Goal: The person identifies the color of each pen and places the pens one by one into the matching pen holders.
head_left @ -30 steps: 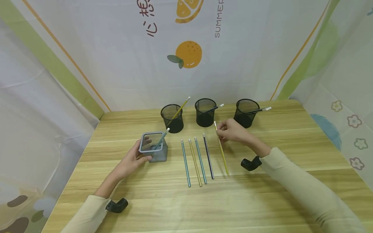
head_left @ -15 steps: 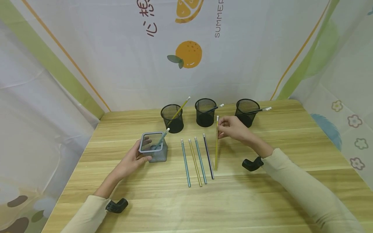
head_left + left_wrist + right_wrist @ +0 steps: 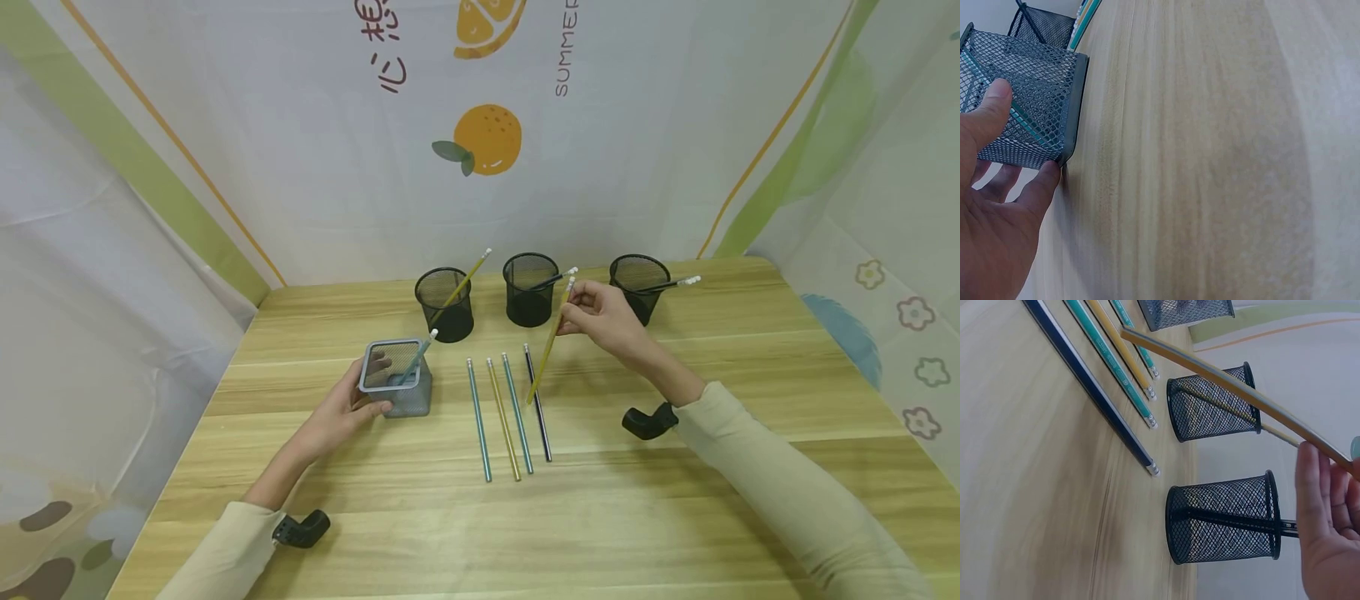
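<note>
My left hand (image 3: 337, 421) grips a grey square mesh pen holder (image 3: 409, 405), thumb on one side and fingers on the other. A teal pencil (image 3: 422, 352) leans inside it, eraser end up. My right hand (image 3: 606, 323) pinches a yellow pencil (image 3: 548, 350) near its white eraser end. That pencil slants in the air, its lower tip overlapping a dark blue pencil (image 3: 542, 429) in the head view. To the left of the dark one lie a teal pencil (image 3: 517, 414), a yellow pencil (image 3: 503, 421) and another teal pencil (image 3: 478, 421), side by side on the table.
Three black round mesh pen holders stand along the back: the left one (image 3: 454, 325) has a yellow pencil, the middle one (image 3: 528, 312) and right one (image 3: 647, 312) dark pencils. My right hand partly covers the right one. A printed curtain (image 3: 322, 192) hangs behind the table (image 3: 420, 525).
My right hand has raised the yellow pencil and moved it slightly toward the back. Its lower end has swung left over the dark blue pencil. My left hand stays on the grey holder.
</note>
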Demonstrator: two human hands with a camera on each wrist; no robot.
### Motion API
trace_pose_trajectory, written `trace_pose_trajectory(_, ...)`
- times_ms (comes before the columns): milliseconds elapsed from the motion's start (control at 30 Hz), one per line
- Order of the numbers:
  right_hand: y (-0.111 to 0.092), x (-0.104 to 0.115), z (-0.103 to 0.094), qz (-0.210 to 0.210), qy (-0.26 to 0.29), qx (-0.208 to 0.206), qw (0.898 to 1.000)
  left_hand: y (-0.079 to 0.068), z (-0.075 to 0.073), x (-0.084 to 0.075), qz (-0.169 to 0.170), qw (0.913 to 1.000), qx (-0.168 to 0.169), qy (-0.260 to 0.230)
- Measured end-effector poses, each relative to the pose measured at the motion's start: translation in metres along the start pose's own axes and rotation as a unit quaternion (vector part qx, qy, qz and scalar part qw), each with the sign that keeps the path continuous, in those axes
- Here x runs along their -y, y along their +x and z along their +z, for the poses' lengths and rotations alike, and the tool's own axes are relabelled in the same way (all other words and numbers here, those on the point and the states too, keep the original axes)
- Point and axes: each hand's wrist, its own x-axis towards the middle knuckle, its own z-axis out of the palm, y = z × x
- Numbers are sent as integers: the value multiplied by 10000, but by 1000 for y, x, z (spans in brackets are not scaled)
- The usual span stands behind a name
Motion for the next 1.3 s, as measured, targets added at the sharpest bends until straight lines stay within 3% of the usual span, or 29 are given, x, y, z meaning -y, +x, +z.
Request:
trace_pose_trajectory(433,3,0,3,-649,242,-375,9969,0,1,-2,7,10000,-11,31)
trace_pose_trajectory(700,4,1,5,-1047,583,-779,9897,0,1,-1,8,10000,-27,35)
trace_pose_trajectory(967,9,3,9,-1115,590,-1044,9865,0,1,-2,10,10000,-26,78)
trace_pose_trajectory(1300,17,9,17,-1613,534,-1357,9761,0,1,-1,27,9999,-36,112)
